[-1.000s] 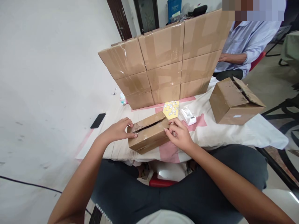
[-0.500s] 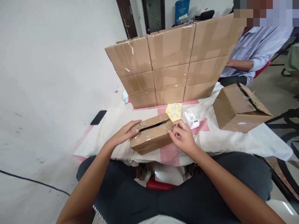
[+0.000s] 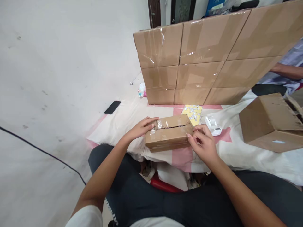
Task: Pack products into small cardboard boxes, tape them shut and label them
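A small brown cardboard box [image 3: 169, 137] lies on the cloth-covered table in front of me. Clear tape shows on its top, and a narrow dark gap runs between its flaps. At the box's left end, my left hand [image 3: 142, 126] rests with its fingers apart and the thumb on the top. My right hand [image 3: 204, 140] is at the right end, thumb and fingertips pinched close to the box's edge; whatever they hold is too small to make out. Just beyond the right hand stands a white tape dispenser [image 3: 213, 126]. A yellow patterned sheet [image 3: 193, 114] lies behind the box.
Stacked taped cartons [image 3: 201, 72] form a wall at the back of the table. An opened carton [image 3: 272, 123] stands at the right. A black phone [image 3: 112, 107] lies at the left near the wall. Another person's arm [image 3: 287, 71] shows behind the cartons.
The view has shifted, so most things appear farther right. The gap in the box's top is narrower, and my left hand lies over its left end, where tape now shows.
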`<state>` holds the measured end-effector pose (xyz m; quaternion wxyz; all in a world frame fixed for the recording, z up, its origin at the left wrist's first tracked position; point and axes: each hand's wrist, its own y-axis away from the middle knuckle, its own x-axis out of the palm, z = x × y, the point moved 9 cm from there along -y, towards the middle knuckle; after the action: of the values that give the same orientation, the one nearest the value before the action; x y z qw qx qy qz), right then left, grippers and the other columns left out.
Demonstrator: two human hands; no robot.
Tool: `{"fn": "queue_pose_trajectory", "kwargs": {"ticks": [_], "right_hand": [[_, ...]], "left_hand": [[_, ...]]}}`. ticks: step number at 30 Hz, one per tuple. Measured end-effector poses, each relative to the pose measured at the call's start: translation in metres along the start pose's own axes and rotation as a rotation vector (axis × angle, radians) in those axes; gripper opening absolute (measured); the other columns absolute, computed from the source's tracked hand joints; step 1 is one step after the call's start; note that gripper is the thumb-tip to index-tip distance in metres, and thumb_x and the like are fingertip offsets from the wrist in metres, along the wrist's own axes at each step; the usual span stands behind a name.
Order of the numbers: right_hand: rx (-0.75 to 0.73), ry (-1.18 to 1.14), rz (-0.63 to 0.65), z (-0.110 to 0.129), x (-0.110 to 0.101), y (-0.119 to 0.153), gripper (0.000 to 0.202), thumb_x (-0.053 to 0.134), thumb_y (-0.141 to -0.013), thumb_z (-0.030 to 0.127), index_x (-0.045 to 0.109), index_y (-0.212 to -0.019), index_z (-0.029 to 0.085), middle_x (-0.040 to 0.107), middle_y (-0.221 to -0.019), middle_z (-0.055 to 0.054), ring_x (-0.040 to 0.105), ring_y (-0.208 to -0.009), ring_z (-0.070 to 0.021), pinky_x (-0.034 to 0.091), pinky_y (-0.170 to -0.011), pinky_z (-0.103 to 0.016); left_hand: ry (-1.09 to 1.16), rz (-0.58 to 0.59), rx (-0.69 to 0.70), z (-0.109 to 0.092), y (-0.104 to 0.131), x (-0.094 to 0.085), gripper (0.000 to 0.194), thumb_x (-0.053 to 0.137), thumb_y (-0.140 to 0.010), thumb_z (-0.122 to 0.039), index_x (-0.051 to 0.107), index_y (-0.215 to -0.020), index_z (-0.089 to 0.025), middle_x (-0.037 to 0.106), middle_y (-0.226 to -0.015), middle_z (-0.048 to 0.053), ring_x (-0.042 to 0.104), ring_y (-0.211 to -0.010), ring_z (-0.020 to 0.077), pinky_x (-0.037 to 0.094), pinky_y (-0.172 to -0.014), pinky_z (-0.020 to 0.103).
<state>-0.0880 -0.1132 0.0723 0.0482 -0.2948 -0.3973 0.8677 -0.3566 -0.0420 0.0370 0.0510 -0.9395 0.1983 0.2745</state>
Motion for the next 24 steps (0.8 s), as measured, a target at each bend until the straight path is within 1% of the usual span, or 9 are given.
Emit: {"fn": "queue_pose_trajectory", "kwargs": {"ticks": [3,6,8,12,16,18,20,22,24], "right_hand": [[-0.009,-0.001,0.000,0.001,0.000,0.001,0.033,0.064,-0.093,0.017,0.046,-0.066,0.020,0.050,-0.095,-0.003,0.047,-0.062,-0.0092,0.039,-0.057,-0.029],[-0.008,-0.002,0.013,0.000,0.000,0.002,0.033,0.065,-0.093,0.017,0.046,-0.066,0.019,0.049,-0.097,-0.003,0.046,-0.062,-0.0089,0.040,-0.059,-0.030],[-0.006,-0.006,0.017,0.000,0.000,0.003,0.032,0.065,-0.093,0.017,0.046,-0.067,0.019,0.049,-0.097,-0.003,0.046,-0.063,-0.0091,0.040,-0.060,-0.030],[0.015,-0.006,0.008,0.000,0.000,-0.002,0.035,0.064,-0.093,0.020,0.044,-0.065,0.020,0.050,-0.094,-0.004,0.046,-0.063,-0.0115,0.041,-0.060,-0.032],[0.051,-0.020,-0.009,0.002,0.003,-0.004,0.036,0.064,-0.093,0.020,0.043,-0.064,0.021,0.049,-0.092,-0.004,0.044,-0.062,-0.0119,0.038,-0.056,-0.032],[0.053,-0.039,-0.027,0.007,0.006,0.001,0.036,0.064,-0.093,0.020,0.044,-0.063,0.021,0.049,-0.092,-0.005,0.047,-0.064,-0.0130,0.040,-0.056,-0.032],[0.043,-0.074,-0.013,0.014,0.010,0.007,0.036,0.063,-0.093,0.021,0.044,-0.063,0.022,0.048,-0.087,-0.005,0.049,-0.068,-0.0152,0.041,-0.057,-0.032],[0.046,-0.135,0.024,0.018,0.013,0.010,0.037,0.061,-0.095,0.025,0.041,-0.064,0.023,0.045,-0.077,-0.003,0.049,-0.068,-0.0167,0.041,-0.056,-0.032],[0.081,-0.175,0.012,0.010,0.006,0.002,0.040,0.056,-0.098,0.029,0.038,-0.064,0.023,0.042,-0.070,-0.001,0.048,-0.065,-0.0169,0.040,-0.057,-0.033]], "left_hand": [[0.020,-0.050,0.032,0.000,-0.003,0.000,0.048,0.045,-0.102,-0.049,0.063,-0.140,-0.026,0.058,-0.114,0.007,0.058,-0.115,0.0260,0.045,-0.110,0.047],[0.050,-0.051,0.055,-0.001,-0.004,0.000,0.047,0.044,-0.103,-0.052,0.063,-0.138,-0.027,0.058,-0.120,0.008,0.056,-0.122,0.0266,0.041,-0.114,0.047],[0.048,0.001,0.065,-0.002,-0.002,0.001,0.050,0.054,-0.098,-0.055,0.059,-0.142,-0.031,0.054,-0.131,0.008,0.052,-0.131,0.0286,0.040,-0.117,0.047],[0.016,0.150,0.071,-0.007,0.003,0.003,0.078,0.077,-0.081,-0.054,0.048,-0.151,-0.035,0.039,-0.149,0.008,0.036,-0.147,0.0333,0.037,-0.122,0.047],[0.008,0.224,0.062,-0.008,0.001,0.002,0.085,0.078,-0.080,-0.053,0.041,-0.155,-0.036,0.035,-0.154,0.009,0.032,-0.150,0.0337,0.035,-0.123,0.049],[0.020,0.184,0.073,-0.005,-0.002,-0.002,0.080,0.075,-0.084,-0.053,0.043,-0.154,-0.035,0.038,-0.153,0.009,0.034,-0.149,0.0335,0.035,-0.123,0.048],[0.070,0.094,0.067,0.004,-0.005,-0.009,0.070,0.069,-0.088,-0.053,0.047,-0.151,-0.032,0.040,-0.154,0.008,0.037,-0.147,0.0337,0.034,-0.122,0.045],[0.198,0.010,0.039,0.020,-0.008,-0.015,0.063,0.066,-0.090,-0.050,0.050,-0.148,-0.031,0.043,-0.155,0.007,0.043,-0.142,0.0340,0.038,-0.118,0.044],[0.396,-0.037,0.037,0.038,-0.013,-0.015,0.065,0.068,-0.086,-0.049,0.052,-0.146,-0.029,0.050,-0.150,0.008,0.050,-0.134,0.0332,0.044,-0.110,0.041]]}}
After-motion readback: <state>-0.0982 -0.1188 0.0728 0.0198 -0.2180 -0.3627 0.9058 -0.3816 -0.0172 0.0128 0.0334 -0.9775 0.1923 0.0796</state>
